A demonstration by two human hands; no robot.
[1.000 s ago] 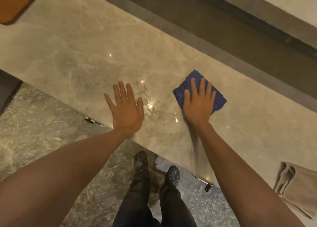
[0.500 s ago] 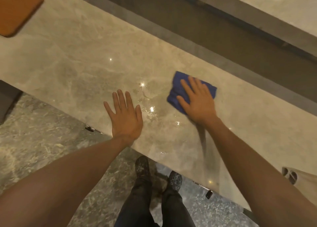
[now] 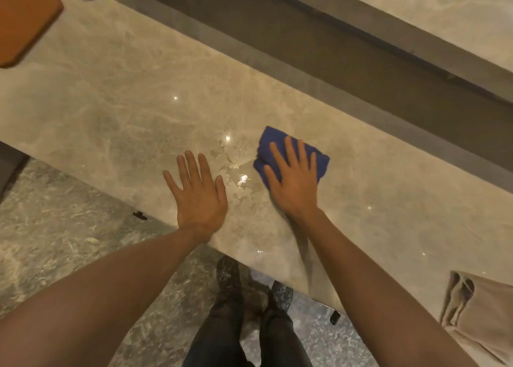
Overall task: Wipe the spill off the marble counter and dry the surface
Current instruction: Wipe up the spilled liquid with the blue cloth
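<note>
A beige marble counter [image 3: 111, 111] runs diagonally across the view. A shiny wet spill [image 3: 233, 169] glistens near its front edge, between my two hands. My right hand [image 3: 294, 183] presses flat on a folded blue cloth [image 3: 319, 158], which lies at the spill's right side. Most of the cloth is hidden under the palm and fingers. My left hand [image 3: 198, 197] rests flat on the marble just left of the spill, fingers spread, holding nothing.
An orange-brown board [image 3: 25, 17] lies at the counter's far left corner. A folded beige towel [image 3: 480, 316] sits at the right end. A dark recessed channel [image 3: 333, 47] runs behind the counter. My legs and shoes stand on the stone floor [image 3: 55, 241] below.
My right hand has slid the blue cloth left and nearer, onto the spill's right edge. The left hand has stayed flat in place.
</note>
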